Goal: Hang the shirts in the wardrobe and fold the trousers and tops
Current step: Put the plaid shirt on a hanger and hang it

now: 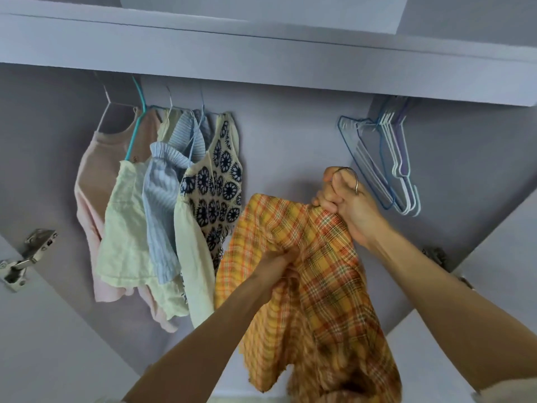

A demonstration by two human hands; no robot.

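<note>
- A plaid shirt (pixel 313 274) hangs in front of the open wardrobe (pixel 290 135), between hung tops (pixel 162 205) and spare hangers (pixel 389 164).
- The right hand (pixel 345 196) grips its top and a wire hook (pixel 350 177).
- The left hand (pixel 276 266) bunches cloth mid-shirt.
- It looks light, limp and apt to slip; best held at the collar.
</note>
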